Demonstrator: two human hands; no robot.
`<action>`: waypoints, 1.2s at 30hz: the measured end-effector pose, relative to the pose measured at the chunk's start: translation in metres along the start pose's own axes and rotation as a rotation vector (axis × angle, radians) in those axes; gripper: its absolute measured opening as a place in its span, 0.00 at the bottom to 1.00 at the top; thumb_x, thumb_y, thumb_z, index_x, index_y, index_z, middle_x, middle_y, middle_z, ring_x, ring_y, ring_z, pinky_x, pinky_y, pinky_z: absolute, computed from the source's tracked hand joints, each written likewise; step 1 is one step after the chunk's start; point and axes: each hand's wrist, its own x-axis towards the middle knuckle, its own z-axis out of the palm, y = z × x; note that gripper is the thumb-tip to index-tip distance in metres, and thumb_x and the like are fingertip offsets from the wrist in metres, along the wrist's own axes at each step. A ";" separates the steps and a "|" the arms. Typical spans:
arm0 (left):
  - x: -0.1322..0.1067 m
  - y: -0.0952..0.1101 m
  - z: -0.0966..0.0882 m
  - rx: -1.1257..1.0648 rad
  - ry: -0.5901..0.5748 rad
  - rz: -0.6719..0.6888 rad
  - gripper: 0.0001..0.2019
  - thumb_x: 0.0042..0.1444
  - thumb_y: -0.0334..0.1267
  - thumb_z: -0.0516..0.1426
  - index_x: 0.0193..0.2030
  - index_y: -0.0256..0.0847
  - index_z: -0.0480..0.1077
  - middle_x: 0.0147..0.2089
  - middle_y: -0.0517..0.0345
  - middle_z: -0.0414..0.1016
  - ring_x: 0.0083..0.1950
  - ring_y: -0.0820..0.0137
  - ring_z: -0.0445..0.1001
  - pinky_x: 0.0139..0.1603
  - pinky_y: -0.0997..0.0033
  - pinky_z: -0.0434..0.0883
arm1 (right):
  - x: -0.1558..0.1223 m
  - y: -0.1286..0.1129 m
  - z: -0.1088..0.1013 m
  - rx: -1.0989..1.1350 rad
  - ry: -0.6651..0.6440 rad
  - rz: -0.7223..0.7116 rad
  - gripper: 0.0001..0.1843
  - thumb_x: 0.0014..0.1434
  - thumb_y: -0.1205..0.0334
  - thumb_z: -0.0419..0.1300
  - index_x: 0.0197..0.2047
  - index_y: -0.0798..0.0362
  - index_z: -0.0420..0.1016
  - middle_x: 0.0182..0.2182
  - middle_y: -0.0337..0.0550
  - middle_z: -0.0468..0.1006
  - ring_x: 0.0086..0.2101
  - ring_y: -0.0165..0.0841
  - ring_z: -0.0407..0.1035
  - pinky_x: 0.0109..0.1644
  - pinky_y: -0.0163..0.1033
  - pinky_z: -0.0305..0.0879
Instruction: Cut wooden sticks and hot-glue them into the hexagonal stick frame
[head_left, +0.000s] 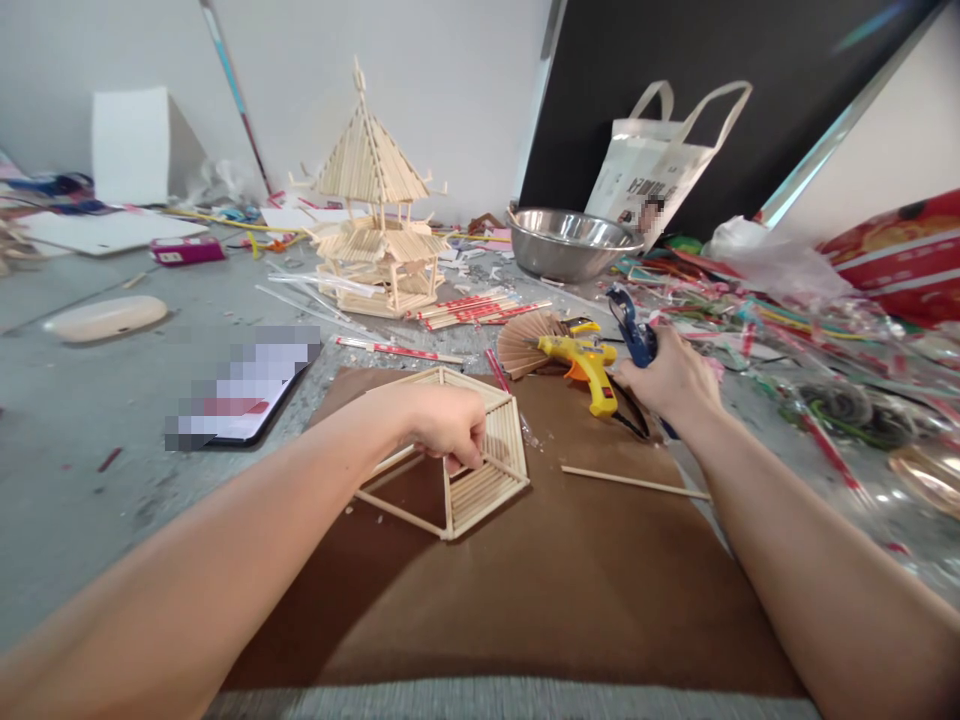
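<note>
My left hand (pixel 448 425) is curled down onto a hexagonal frame of wooden sticks (pixel 480 480) that lies on a brown sheet (pixel 570 580), its fingers pinching a stick near the frame's middle. My right hand (pixel 670 381) is closed round blue-handled pliers (pixel 632 325), whose jaws point up and away from me. A yellow glue gun (pixel 585 362) lies just left of that hand, beside a small fan of sticks (pixel 525 343). One loose stick (pixel 634 482) rests on the sheet under my right forearm.
A finished stick pagoda (pixel 379 215) stands behind, with red-wrapped chopsticks (pixel 472 308) at its foot. A steel bowl (pixel 570 243), a white tote bag (pixel 652 165) and plastic wrappers (pixel 810 330) crowd the right. A tablet (pixel 244 395) and a pale oval object (pixel 105 318) lie at left.
</note>
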 end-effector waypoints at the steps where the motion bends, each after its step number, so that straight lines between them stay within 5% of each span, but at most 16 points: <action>1: 0.000 -0.001 0.000 -0.005 -0.002 0.002 0.09 0.41 0.39 0.53 0.18 0.38 0.68 0.16 0.62 0.66 0.17 0.77 0.59 0.18 0.77 0.54 | 0.000 0.000 0.000 -0.001 -0.003 0.000 0.31 0.44 0.50 0.52 0.51 0.55 0.59 0.40 0.55 0.71 0.38 0.46 0.66 0.34 0.44 0.59; 15: 0.000 0.004 0.002 0.070 0.019 -0.011 0.06 0.38 0.37 0.54 0.16 0.38 0.68 0.15 0.62 0.68 0.17 0.76 0.62 0.19 0.77 0.54 | -0.007 -0.005 -0.009 -0.037 -0.068 -0.045 0.26 0.51 0.49 0.45 0.49 0.57 0.59 0.40 0.59 0.70 0.37 0.44 0.65 0.32 0.41 0.54; 29: -0.002 0.014 0.004 0.316 0.100 -0.044 0.08 0.39 0.39 0.55 0.16 0.39 0.67 0.14 0.63 0.62 0.16 0.76 0.56 0.18 0.74 0.51 | -0.001 -0.002 0.001 -0.029 -0.019 -0.019 0.27 0.45 0.49 0.51 0.46 0.56 0.63 0.37 0.54 0.72 0.35 0.44 0.67 0.32 0.43 0.58; 36: -0.001 0.008 0.003 0.300 0.015 -0.043 0.10 0.42 0.43 0.53 0.21 0.39 0.70 0.15 0.62 0.65 0.16 0.76 0.59 0.19 0.75 0.54 | -0.001 -0.002 0.005 -0.038 -0.011 -0.019 0.26 0.46 0.47 0.50 0.46 0.54 0.63 0.36 0.53 0.72 0.35 0.45 0.67 0.32 0.43 0.59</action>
